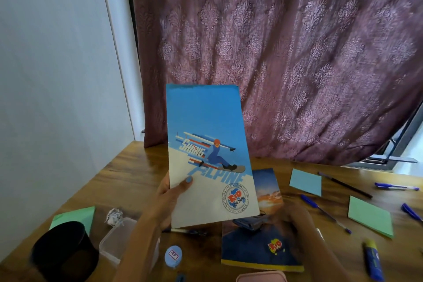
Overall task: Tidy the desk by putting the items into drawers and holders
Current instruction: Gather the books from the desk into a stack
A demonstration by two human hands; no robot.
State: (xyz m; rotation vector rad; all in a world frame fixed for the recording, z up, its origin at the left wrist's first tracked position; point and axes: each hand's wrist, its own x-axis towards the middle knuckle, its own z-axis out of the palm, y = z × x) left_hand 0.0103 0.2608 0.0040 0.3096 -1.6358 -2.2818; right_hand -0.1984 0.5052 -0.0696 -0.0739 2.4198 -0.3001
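Observation:
My left hand (170, 192) holds a blue and white notebook (206, 155) with a snowboarder on its cover, raised upright above the wooden desk (128, 174). My thumb presses on the cover's lower left. My right hand (297, 217) is low and blurred, resting over a second, dark blue notebook (261, 249) that lies flat. A dark stapler (249, 222) lies on that notebook just left of my fingers; whether they grip anything is unclear. A black round pen holder (64, 252) stands at the near left.
Beside the holder are a clear plastic box (116, 240), crumpled paper (113, 214) and a green note pad (75, 215). Blue (305, 182) and green (369, 216) pads, several pens (325, 213), a glue stick (373, 258) lie right. A round blue eraser (173, 256) and pink case (261, 277) lie near.

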